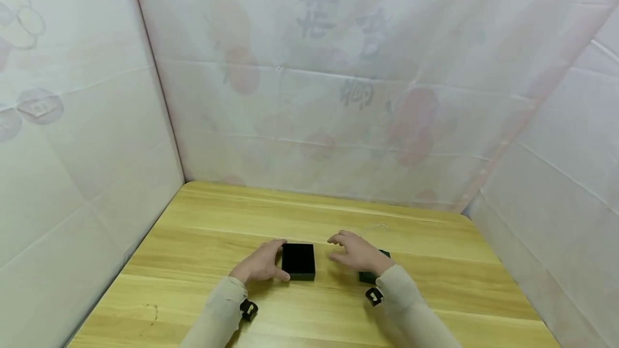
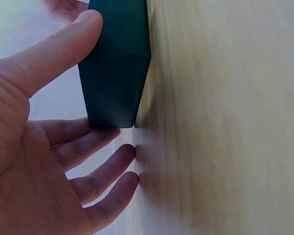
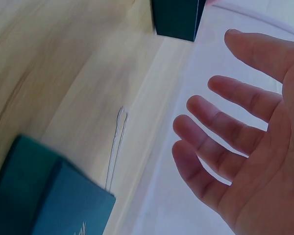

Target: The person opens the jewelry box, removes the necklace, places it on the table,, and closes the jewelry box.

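A square dark green box (image 1: pixel 299 276) with a black inside lies on the wooden table. My left hand (image 1: pixel 263 263) grips its left end, thumb at the near corner and fingers at the far one; the left wrist view shows the thumb on the green box (image 2: pixel 115 88). To the right of it, my right hand (image 1: pixel 358 253) hovers with relaxed, spread fingers and holds nothing. Partly hidden under the right wrist lies a second green box-like piece (image 1: pixel 367 277). In the right wrist view this green piece (image 3: pixel 71 196) bears a silvery print.
Beyond the right hand lies a thin silvery looped strand (image 1: pixel 379 226), seen closer as a narrow strand (image 3: pixel 117 147) in the right wrist view. Printed white cloth (image 1: pixel 314 95) walls in the table (image 1: pixel 203 262) at the back and both sides.
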### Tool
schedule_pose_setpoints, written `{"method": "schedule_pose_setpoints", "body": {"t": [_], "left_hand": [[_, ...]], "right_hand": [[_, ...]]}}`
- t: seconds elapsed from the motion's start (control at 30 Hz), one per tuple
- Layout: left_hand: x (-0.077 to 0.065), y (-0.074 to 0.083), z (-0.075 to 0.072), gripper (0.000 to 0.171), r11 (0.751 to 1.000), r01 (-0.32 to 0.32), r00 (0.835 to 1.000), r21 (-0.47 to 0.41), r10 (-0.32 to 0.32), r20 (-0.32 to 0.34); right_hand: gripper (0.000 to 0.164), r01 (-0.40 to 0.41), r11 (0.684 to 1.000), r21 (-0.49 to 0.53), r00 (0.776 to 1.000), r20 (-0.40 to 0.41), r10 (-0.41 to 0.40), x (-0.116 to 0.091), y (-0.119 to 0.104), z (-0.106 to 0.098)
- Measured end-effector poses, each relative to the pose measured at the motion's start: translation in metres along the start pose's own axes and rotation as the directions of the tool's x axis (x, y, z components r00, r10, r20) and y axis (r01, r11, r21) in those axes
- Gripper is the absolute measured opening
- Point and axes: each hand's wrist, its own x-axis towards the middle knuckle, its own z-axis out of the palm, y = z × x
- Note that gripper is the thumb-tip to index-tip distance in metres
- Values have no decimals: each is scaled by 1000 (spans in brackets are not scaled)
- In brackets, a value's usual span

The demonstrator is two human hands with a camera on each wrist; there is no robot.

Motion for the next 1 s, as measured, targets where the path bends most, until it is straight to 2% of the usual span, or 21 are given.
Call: {"method": "schedule_pose_setpoints", "body": {"t": [0.17,0.4,0.57,0.8,1.0], "left_hand": [[0,0,2,89,1000,6,1000,4,-6,3],[-2,0,3,88,1000,6,1000,-1,-6,4],[-3,0,1,89,1000,14,1000,-12,-14,9],[-3,-4,0,88,1000,9,1000,-10,-9,3],[-3,-6,0,88,1000,2,1000,-7,-2,0]], "right_hand": [[52,-25,1000,-7,1000,0,25,-7,7,-3],[43,-54,999,-10,999,-11,54,-13,13,-8],[43,-78,995,-55,997,-24,77,-19,19,-12],[48,-185,980,-70,983,-28,184,-25,30,-14],[51,-230,971,-60,973,-26,229,-31,41,-16]]}}
